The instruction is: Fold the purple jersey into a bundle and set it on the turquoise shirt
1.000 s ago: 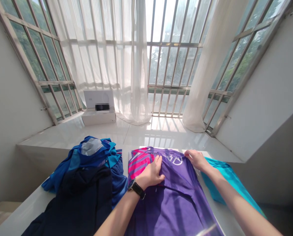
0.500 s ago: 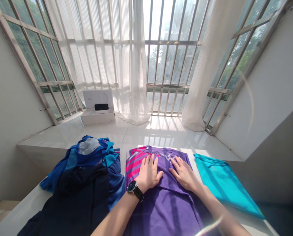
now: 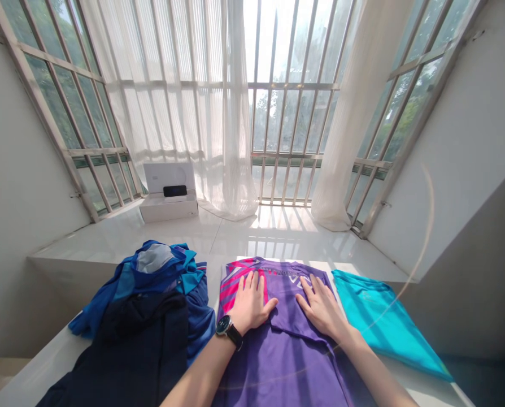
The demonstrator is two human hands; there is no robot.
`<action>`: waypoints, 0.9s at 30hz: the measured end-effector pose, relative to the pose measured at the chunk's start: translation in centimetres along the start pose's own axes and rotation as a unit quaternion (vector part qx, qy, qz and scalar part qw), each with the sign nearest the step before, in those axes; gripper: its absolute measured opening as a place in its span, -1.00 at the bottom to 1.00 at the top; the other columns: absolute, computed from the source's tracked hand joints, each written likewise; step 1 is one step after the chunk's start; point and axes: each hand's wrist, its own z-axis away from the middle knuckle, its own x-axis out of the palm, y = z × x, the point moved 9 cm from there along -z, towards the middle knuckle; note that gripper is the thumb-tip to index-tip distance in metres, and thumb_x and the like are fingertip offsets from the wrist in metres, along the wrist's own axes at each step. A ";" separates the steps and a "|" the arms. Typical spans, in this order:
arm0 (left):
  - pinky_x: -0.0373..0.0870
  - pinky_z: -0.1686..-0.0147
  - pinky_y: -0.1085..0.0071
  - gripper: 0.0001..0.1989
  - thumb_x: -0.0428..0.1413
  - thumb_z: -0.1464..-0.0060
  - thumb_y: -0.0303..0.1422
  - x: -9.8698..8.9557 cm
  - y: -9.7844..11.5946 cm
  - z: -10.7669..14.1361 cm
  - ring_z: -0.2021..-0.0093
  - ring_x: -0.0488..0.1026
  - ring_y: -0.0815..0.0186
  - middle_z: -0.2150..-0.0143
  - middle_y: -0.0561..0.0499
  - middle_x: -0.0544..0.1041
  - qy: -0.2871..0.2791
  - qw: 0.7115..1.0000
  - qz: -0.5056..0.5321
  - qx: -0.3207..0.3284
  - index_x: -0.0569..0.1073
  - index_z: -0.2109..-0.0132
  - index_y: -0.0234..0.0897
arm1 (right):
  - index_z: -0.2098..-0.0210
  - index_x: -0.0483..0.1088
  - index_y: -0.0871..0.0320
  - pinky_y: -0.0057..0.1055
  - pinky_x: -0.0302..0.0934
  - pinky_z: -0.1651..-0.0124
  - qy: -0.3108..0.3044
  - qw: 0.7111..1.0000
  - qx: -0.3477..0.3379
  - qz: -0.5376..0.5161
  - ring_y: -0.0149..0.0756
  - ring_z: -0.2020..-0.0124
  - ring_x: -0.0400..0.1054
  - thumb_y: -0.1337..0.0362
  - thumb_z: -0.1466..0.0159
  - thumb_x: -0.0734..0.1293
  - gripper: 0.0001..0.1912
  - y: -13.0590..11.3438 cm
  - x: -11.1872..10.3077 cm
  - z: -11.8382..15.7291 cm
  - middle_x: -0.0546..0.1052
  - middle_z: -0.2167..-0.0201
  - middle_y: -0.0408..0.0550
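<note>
A purple shirt [image 3: 278,362] with pink stripes at its upper left lies spread on the white table in front of me. My left hand [image 3: 250,302] rests flat on the striped part, fingers apart, a black-strapped watch [image 3: 229,330] on its wrist. On the upper right of the same shirt lies my right hand [image 3: 320,305], palm down with fingers spread. Neither hand holds anything. Between them the fabric shows a crease. Some lettering near the shirt's top edge is too small to read.
To the left is a pile of blue clothes [image 3: 151,271] with a black garment [image 3: 138,350] in front. A folded turquoise shirt [image 3: 388,322] lies to the right. On the windowsill [image 3: 231,240] stands an open white box [image 3: 168,210] with a phone [image 3: 175,191] propped on it.
Both hands have shifted slightly apart over the purple shirt, still flat on it. The whole view has tilted a little upward.
</note>
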 end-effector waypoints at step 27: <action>0.09 -0.38 -0.08 -0.39 -0.13 -0.40 -0.09 -4.8 4.1 0.5 -0.45 0.08 -0.10 -0.43 -0.38 0.19 0.044 0.992 0.031 0.110 0.26 -0.37 -0.44 | -0.31 0.32 -0.03 0.03 0.08 -0.42 0.149 0.941 0.014 -0.304 0.02 -0.44 0.07 -0.05 -0.35 0.25 -0.42 -4.2 -7.8 17.1 0.24 -0.42 0.01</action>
